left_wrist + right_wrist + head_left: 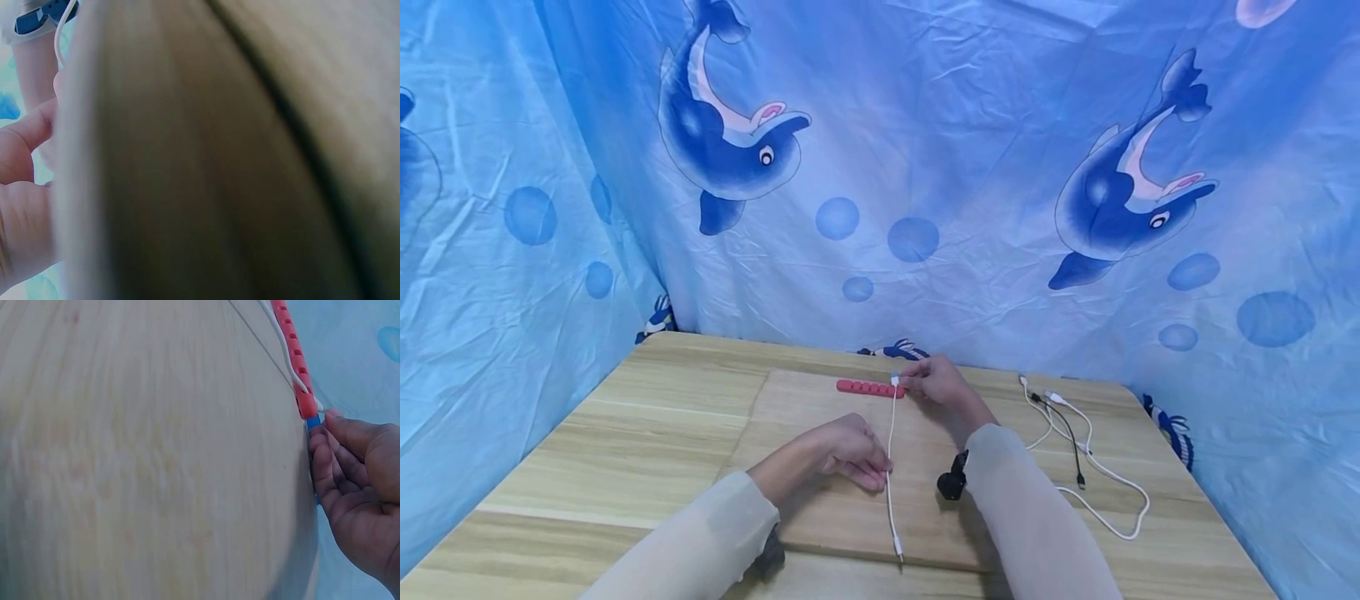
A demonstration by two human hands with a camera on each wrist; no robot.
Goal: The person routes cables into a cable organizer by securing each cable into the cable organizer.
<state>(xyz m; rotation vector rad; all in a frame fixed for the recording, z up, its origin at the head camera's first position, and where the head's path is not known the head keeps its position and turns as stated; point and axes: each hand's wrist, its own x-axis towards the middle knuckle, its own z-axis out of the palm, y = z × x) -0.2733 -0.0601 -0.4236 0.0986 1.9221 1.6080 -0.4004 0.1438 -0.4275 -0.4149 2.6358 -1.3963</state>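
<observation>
A red strip with several notches [867,387] lies near the back of the wooden board. Across its right end runs a short white cable [891,433], its upper plug just behind the strip and its lower plug near the board's front edge. My right hand [938,382] pinches the cable by that upper plug; the right wrist view shows the right hand's [365,478] thumb and finger at the red strip's end [305,405]. My left hand [853,454] holds the cable midway along the board. In the left wrist view the left hand [25,206] is partly hidden.
Right of the board, white cables [1120,475] and a short black cable [1078,454] lie on the wooden table [625,433]. A blue curtain with dolphins [880,167] hangs behind the table and at its sides. A thin board [820,517] lies under both hands.
</observation>
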